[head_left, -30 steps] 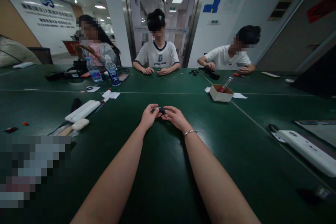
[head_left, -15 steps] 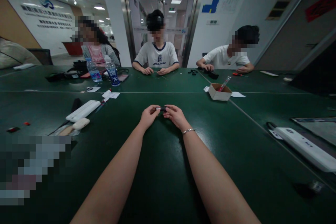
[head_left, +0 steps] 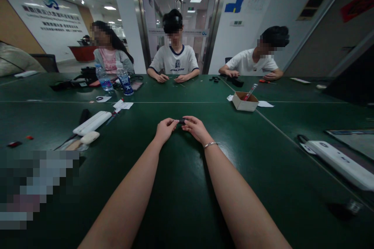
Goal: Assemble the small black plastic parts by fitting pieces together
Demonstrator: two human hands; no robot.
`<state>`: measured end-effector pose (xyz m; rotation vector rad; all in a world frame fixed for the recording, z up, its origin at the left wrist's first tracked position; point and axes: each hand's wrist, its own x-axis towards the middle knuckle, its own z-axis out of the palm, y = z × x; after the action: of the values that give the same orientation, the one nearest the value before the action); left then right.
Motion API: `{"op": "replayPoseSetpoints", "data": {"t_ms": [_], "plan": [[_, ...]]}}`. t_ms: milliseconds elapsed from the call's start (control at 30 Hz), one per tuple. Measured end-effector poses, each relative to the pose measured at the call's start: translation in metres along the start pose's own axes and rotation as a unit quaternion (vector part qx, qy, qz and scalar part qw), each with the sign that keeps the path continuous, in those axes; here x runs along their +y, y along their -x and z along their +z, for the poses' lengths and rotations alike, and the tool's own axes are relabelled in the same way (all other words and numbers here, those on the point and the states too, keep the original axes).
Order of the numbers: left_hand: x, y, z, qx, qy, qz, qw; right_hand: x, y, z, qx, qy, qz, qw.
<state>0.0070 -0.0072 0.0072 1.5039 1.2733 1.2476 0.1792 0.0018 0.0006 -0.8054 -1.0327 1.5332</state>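
at centre frame, your left hand (head_left: 165, 128) and right hand (head_left: 196, 128) pinch a small, slender black object (head_left: 182, 121); a slack grip could drop it.

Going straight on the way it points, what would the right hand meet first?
Likely the left hand, at the other end of the small dark object the right hand holds; depth is unclear.

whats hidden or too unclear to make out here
- Head view: the small dark cylinder's ends, covered by the left grip and right grip; too small to identify.
- Head view: the open box's floor, hidden by its near wall.
- Head view: the white oblong device's far end, cut off by the right edge.
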Motion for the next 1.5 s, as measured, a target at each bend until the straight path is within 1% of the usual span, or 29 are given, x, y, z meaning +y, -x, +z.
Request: {"op": "replayPoseSetpoints", "data": {"t_ms": [233,367,567,800,967,1033,1167,1200,1267,1367,1400,1500], "plan": [[-0.0009,0.0014,-0.0003,0.003,-0.047,-0.004,0.999,0.0025,-0.0024,-0.0027,-0.008,0.002,0.001,1.000],[-0.0016,0.0017,0.0005,0.011,-0.056,-0.015,0.998,0.0011,-0.0016,-0.0018,-0.009,0.002,0.005,1.000],[-0.0006,0.0026,0.0003,0.016,-0.103,-0.019,0.994,-0.0014,0.0000,-0.0005,-0.020,0.001,0.006,1.000],[-0.0038,0.0014,0.0002,0.006,-0.058,-0.028,0.998,-0.0012,0.0001,-0.0005,-0.023,0.002,0.003,1.000],[-0.0069,-0.0009,0.0011,-0.003,-0.038,-0.029,0.999,0.0002,-0.0011,-0.0007,-0.014,0.000,0.002,1.000],[-0.0075,-0.0013,0.0012,-0.009,-0.027,-0.015,0.999,0.0005,-0.0014,-0.0005,-0.008,-0.003,0.001,1.000],[-0.0064,-0.0008,0.0015,-0.010,-0.021,0.051,0.998,0.0009,-0.0016,0.0004,-0.006,0.001,0.007,1.000],[-0.0058,-0.0006,0.0017,-0.007,-0.024,0.060,0.998,0.0011,-0.0016,0.0006,-0.009,0.003,0.009,1.000],[-0.0046,-0.0002,0.0023,-0.008,-0.024,0.046,0.999,0.0018,-0.0019,0.0008,-0.010,0.005,0.008,1.000],[-0.0038,0.0000,0.0026,-0.019,-0.018,-0.011,1.000,0.0028,-0.0027,0.0006,-0.009,0.005,0.005,1.000],[-0.0039,-0.0001,0.0025,-0.017,-0.024,-0.020,0.999,0.0030,-0.0029,0.0004,-0.010,0.006,0.006,1.000],[-0.0054,-0.0008,0.0014,-0.005,-0.041,-0.002,0.999,0.0025,-0.0031,0.0000,-0.014,0.009,0.012,1.000]]}}
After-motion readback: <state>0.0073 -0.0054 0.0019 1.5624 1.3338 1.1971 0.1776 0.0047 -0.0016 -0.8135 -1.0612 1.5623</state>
